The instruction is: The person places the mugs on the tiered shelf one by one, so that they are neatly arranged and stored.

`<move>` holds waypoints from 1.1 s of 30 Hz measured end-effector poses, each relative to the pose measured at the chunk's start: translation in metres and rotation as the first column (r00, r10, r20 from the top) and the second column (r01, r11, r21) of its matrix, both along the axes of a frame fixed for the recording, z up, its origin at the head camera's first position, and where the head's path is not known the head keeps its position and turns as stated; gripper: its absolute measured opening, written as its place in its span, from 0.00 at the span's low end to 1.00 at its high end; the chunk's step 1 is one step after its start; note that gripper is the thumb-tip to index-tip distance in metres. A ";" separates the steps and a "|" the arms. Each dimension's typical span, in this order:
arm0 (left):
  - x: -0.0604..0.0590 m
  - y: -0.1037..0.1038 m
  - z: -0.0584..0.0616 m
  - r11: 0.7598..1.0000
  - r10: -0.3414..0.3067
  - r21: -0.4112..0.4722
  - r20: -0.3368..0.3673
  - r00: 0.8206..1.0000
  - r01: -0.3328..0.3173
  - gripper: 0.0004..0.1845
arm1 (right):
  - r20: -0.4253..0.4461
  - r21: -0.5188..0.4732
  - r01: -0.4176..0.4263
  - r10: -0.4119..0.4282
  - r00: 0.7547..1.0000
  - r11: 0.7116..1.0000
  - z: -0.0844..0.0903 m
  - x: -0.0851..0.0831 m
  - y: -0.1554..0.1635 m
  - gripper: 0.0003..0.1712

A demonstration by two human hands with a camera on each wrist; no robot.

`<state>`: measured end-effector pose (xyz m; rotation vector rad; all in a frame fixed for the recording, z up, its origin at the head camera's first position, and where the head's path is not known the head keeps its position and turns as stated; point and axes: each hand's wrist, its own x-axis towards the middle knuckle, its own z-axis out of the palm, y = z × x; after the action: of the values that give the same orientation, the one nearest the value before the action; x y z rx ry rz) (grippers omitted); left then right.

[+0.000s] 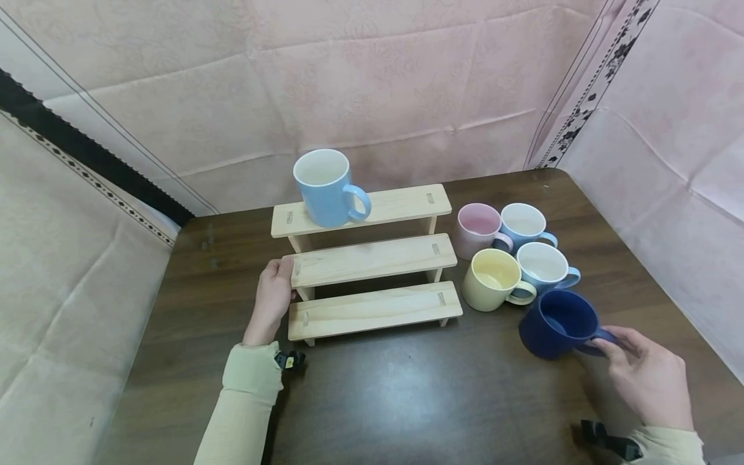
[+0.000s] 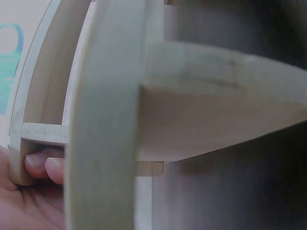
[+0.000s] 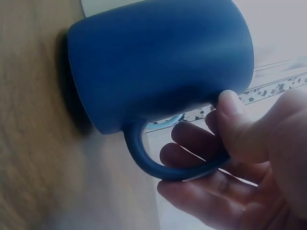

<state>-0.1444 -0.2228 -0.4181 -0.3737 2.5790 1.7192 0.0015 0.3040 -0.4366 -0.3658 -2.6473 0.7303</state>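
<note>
Right of wooden steps (image 1: 372, 261): right hand (image 1: 651, 378) fingers curl round dark blue mug (image 1: 558, 323) handle, bare table (image 1: 407, 400) in front. Left hand (image 1: 272, 300) fingers grip steps' left edge.

1 mug (image 1: 329, 187) on rack (image 1: 372, 261), 5 mugs (image 1: 519, 271) right.

Both arms wear long sleeves of pale yellow-green knit cloth. The left sleeve (image 1: 247, 400) ends in a ribbed cuff at the wrist, where a small black strap-mounted device (image 1: 289, 359) with a yellowish mark sits on its right side. The right sleeve (image 1: 668, 445) shows only its cuff at the near right edge, with a black clip-like mount (image 1: 604, 439) just left of it. Both hands are bare.
</note>
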 end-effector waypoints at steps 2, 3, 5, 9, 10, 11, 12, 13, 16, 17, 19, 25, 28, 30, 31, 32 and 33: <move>0.000 0.000 0.000 1.000 0.002 0.004 0.000 1.000 -0.002 0.28 | -0.011 -0.001 0.014 -0.014 1.000 1.000 0.004 0.001 -0.001 0.11; 0.000 0.000 0.000 1.000 0.004 0.005 0.000 1.000 -0.004 0.28 | -0.020 -0.009 0.019 -0.019 1.000 1.000 0.007 0.001 -0.001 0.11; -0.001 0.000 0.000 1.000 0.005 0.006 -0.002 1.000 -0.005 0.28 | -0.042 -0.014 0.021 -0.022 0.999 1.000 0.012 0.002 -0.002 0.11; -0.001 -0.001 0.000 1.000 0.007 0.015 0.001 1.000 -0.007 0.28 | -0.070 -0.023 0.021 -0.023 0.997 1.000 0.028 0.000 -0.006 0.12; -0.001 -0.001 0.000 1.000 0.009 0.017 0.001 1.000 -0.009 0.28 | -0.072 -0.021 0.022 -0.024 0.997 1.000 0.033 -0.001 -0.008 0.12; 0.000 0.000 0.001 1.000 0.012 0.020 0.002 1.000 -0.012 0.28 | -0.071 -0.027 0.025 -0.026 0.997 0.999 0.038 -0.002 -0.009 0.12; 0.000 0.000 0.001 1.000 0.012 0.024 0.005 1.000 -0.013 0.28 | -0.067 -0.024 0.025 -0.026 0.997 0.999 0.044 -0.002 -0.010 0.12; 0.000 0.001 0.001 1.000 0.012 0.026 0.006 1.000 -0.012 0.28 | -0.063 -0.031 0.023 -0.025 0.998 0.999 0.050 -0.002 -0.010 0.12; 0.001 0.001 0.002 1.000 0.007 0.025 0.011 1.000 -0.007 0.28 | -0.042 -0.033 0.018 -0.019 0.999 0.999 0.067 -0.002 -0.013 0.12; 0.001 0.001 0.002 1.000 0.006 0.025 0.014 1.000 -0.006 0.28 | -0.034 -0.032 0.016 -0.017 0.999 0.999 0.072 -0.003 -0.014 0.13; 0.002 -0.001 0.003 1.000 0.004 0.019 0.016 1.000 -0.005 0.28 | -0.028 -0.043 0.013 -0.015 0.999 0.999 0.082 -0.005 -0.018 0.14; 0.003 -0.004 0.004 1.000 0.004 0.014 0.020 1.000 -0.005 0.29 | -0.089 -0.125 0.016 -0.027 0.996 0.992 0.110 -0.022 -0.037 0.14; 0.003 -0.002 0.005 1.000 -0.002 0.023 0.026 1.000 0.001 0.28 | -0.102 -0.152 0.018 -0.034 0.994 0.988 0.122 -0.036 -0.048 0.16; 0.003 -0.001 0.005 1.000 -0.002 0.028 0.026 1.000 0.001 0.28 | -0.114 -0.163 -0.001 -0.018 0.993 0.987 0.128 -0.046 -0.055 0.16; 0.002 -0.001 0.004 1.000 -0.004 0.027 0.023 1.000 0.003 0.28 | -0.118 -0.172 -0.014 -0.006 0.993 0.985 0.131 -0.052 -0.059 0.16; 0.002 0.000 0.004 1.000 -0.004 0.030 0.023 1.000 0.003 0.28 | -0.121 -0.180 -0.036 0.014 0.993 0.983 0.133 -0.057 -0.062 0.16; 0.002 0.000 0.004 1.000 -0.003 0.030 0.019 1.000 0.003 0.28 | -0.122 -0.181 -0.058 0.036 0.992 0.982 0.136 -0.063 -0.066 0.16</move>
<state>-0.1425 -0.2227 -0.4143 -0.3829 2.5369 1.7422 -0.0611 0.2385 -0.3010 -0.3003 -2.4923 0.9849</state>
